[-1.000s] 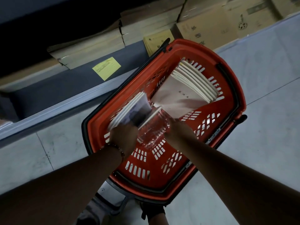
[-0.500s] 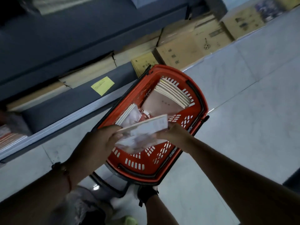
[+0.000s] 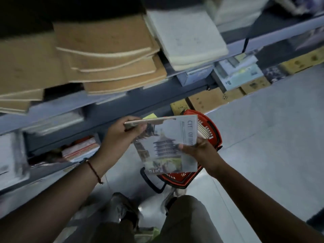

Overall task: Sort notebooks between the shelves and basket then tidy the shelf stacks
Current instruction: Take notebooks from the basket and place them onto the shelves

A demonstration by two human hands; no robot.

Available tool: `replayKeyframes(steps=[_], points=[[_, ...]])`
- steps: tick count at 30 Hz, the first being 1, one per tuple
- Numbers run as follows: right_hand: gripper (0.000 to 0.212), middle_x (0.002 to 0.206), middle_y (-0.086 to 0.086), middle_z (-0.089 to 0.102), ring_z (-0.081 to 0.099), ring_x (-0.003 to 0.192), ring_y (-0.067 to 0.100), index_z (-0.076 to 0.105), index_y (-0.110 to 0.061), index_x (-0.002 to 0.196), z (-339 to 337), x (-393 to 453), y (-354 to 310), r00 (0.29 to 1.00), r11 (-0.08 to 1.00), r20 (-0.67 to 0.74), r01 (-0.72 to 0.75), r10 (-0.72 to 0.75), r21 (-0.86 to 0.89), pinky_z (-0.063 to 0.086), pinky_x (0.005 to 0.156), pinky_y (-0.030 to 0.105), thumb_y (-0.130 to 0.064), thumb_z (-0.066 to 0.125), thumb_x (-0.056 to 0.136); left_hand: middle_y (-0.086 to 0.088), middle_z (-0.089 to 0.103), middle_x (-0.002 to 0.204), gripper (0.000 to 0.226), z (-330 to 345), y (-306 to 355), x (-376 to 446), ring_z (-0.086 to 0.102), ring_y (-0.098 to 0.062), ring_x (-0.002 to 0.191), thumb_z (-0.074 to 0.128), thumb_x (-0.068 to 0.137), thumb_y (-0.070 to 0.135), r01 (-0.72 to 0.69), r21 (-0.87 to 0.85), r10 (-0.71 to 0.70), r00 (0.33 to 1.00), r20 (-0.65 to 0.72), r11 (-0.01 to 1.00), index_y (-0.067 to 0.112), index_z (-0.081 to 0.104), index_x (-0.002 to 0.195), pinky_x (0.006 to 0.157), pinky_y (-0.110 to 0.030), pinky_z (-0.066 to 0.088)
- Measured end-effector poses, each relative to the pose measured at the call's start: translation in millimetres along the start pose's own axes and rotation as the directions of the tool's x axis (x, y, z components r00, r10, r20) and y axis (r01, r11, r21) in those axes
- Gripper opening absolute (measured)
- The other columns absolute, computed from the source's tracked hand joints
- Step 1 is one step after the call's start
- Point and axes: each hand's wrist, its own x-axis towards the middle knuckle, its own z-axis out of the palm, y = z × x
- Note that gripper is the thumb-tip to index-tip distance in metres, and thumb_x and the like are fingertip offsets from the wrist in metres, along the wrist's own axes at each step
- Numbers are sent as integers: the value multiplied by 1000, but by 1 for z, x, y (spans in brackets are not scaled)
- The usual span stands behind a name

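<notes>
We hold two notebooks up between ourselves and the shelves, above the red basket point(image 3: 213, 128) that sits on the floor just below our hands, probably so we can read the covers and judge which stack each belongs to. Our left hand point(image 3: 121, 137) is closed on a thin brown notebook point(image 3: 149, 121), pinched near its left end with the fingers curled under and the thumb on top, so it lies nearly flat and edge-on to us. Our right hand point(image 3: 199, 148) is clamped on the pagoda-cover notebook point(image 3: 166, 148), thumb across the printed front and fingers behind, the cover tilted up to face us; its top edge touches or lies just under the brown one. More notebooks stand on edge in the basket point(image 3: 203, 131), partly hidden behind the cover. Above, the brown stacks point(image 3: 112, 64) on the shelf point(image 3: 149, 100) sit fanned and slipping over each other, beside a neater pale stack point(image 3: 189, 39), so we judge the brown notebook belongs up there and those piles need squaring.
</notes>
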Motion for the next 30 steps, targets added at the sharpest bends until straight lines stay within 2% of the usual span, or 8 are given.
replayKeyframes(steps=[5, 9, 11, 15, 17, 21, 25, 30], points=[[21, 107, -8, 75, 71, 96, 6, 71, -18, 112, 37, -54, -75, 991, 994, 92, 98, -94, -40, 59, 81, 23, -20, 66, 92, 14, 75, 105, 30, -51, 39, -67, 70, -6, 96, 70, 89, 20, 17, -155, -25, 998, -49, 988, 25, 65, 118, 75, -19, 56], [27, 112, -5, 74, 70, 102, 9, 69, -19, 116, 70, -85, -123, 977, 987, 137, 159, -162, 36, 56, 84, 23, -16, 69, 90, 11, 74, 112, 31, -87, 54, -125, 70, -9, 104, 75, 81, 39, 105, -47, -103, 993, 50, 993, 25, 75, 109, 93, -37, 55], [34, 113, -2, 74, 70, 107, 18, 71, -20, 116, 88, -99, -151, 963, 976, 160, 206, -216, 74, 54, 92, 36, -20, 75, 82, 13, 76, 106, 38, -105, 61, -149, 70, -4, 100, 80, 74, 52, 126, -6, -125, 989, 84, 992, 26, 78, 101, 92, -31, 53], [37, 112, -4, 74, 70, 105, 18, 73, -24, 112, 120, -126, -214, 905, 940, 253, 328, -341, 92, 54, 92, 37, -28, 74, 75, 30, 72, 99, 28, -140, 82, -184, 65, 11, 95, 85, 75, 37, 136, -140, -134, 991, 25, 981, 39, 74, 100, 87, -15, 48], [28, 112, -4, 75, 71, 104, 17, 74, -25, 109, 134, -138, -244, 872, 916, 282, 393, -400, 85, 54, 90, 36, -23, 73, 81, 19, 68, 121, 62, -156, 96, -195, 63, -1, 111, 92, 63, 45, 75, -246, -92, 994, -59, 966, 38, 64, 117, 106, -30, 42], [25, 111, -10, 74, 70, 102, 8, 70, -29, 115, 155, -169, -303, 795, 849, 324, 525, -514, 58, 54, 82, 26, -20, 66, 92, -5, 74, 115, 72, -182, 131, -215, 67, -26, 112, 98, 38, 52, -108, -383, 12, 970, -244, 917, 24, 74, 100, 103, -39, 46], [28, 113, -16, 72, 69, 104, 5, 64, -33, 121, 172, -204, -346, 698, 763, 400, 646, -594, 6, 53, 90, 32, -20, 61, 96, 3, 75, 111, 68, -209, 170, -231, 68, -19, 108, 96, 58, 33, -246, -485, 87, 941, -328, 839, 29, 61, 116, 104, -37, 40], [40, 113, -32, 66, 63, 104, -9, 51, -52, 121, 195, -238, -372, 589, 653, 465, 757, -661, -30, 49, 92, 28, -27, 65, 93, -7, 69, 125, 112, -249, 204, -255, 65, -24, 114, 102, 27, 45, -383, -466, 145, 872, -468, 798, 14, 61, 126, 110, -44, 39]])
